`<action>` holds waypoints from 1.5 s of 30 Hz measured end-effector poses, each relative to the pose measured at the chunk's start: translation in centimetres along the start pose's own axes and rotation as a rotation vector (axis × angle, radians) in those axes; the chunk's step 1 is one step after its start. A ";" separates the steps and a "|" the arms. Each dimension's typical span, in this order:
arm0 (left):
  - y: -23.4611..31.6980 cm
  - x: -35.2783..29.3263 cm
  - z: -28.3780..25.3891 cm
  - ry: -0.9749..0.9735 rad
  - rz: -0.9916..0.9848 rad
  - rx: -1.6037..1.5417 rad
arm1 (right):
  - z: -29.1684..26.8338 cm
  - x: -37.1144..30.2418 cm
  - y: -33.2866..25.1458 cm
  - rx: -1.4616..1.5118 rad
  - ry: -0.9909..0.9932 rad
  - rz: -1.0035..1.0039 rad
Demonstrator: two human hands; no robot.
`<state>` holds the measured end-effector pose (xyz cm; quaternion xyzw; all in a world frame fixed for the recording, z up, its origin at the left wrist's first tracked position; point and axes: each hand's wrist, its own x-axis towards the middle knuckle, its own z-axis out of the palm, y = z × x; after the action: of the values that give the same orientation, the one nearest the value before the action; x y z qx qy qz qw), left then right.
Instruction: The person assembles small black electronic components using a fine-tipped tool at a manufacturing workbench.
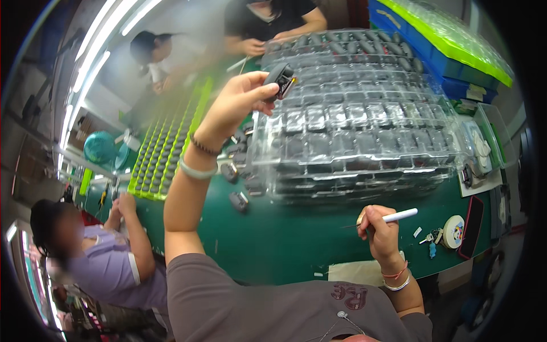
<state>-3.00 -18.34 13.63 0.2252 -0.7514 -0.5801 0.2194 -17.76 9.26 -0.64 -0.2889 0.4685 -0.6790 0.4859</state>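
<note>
My left hand [238, 101] is raised over the left edge of the stacked clear trays, its fingers and thumb closed on a small black rounded electronic housing [279, 78]. A bit of orange and bare inner parts show on the housing's right side. Lower right, my right hand [378, 232] grips a white pen-shaped tool [401, 215] with a thin dark tip pointing left. The tool is held above the green table, apart from the housing. Several similar black pieces lie loose below my left hand, one black piece [239, 201] nearest to me.
Stacked clear plastic trays [364, 157] of black parts fill the table's far middle. A lime-green tray [149, 192] of dark pieces stands left. Keys [434, 236], a round white case [453, 232] and a phone [472, 227] lie right. Co-workers sit left and across.
</note>
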 end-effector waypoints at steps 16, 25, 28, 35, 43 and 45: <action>-7.7 -15.8 14.2 -0.038 -0.134 -1.068 | 1.3 -0.7 1.5 -0.525 -0.210 -0.501; -10.0 -15.3 16.2 -0.007 -0.055 -0.810 | 1.7 -0.7 2.3 -0.699 -0.137 -0.560; -10.2 -15.3 16.2 -0.026 -0.044 -0.833 | 1.7 -0.8 2.5 -0.687 -0.145 -0.557; -10.7 -15.1 15.7 -0.084 -0.034 -0.845 | 2.0 -0.8 2.5 -0.692 -0.147 -0.565; -10.7 -15.3 15.7 -0.073 -0.053 -0.829 | 2.0 -0.8 2.6 -0.701 -0.159 -0.576; -10.7 -15.4 15.7 -0.071 -0.050 -0.826 | 1.9 -0.8 2.6 -0.712 -0.165 -0.571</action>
<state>0.96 0.47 -1.41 0.1160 -0.4570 -0.8454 0.2510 -14.80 9.13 -2.24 -0.6083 0.5338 -0.5572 0.1857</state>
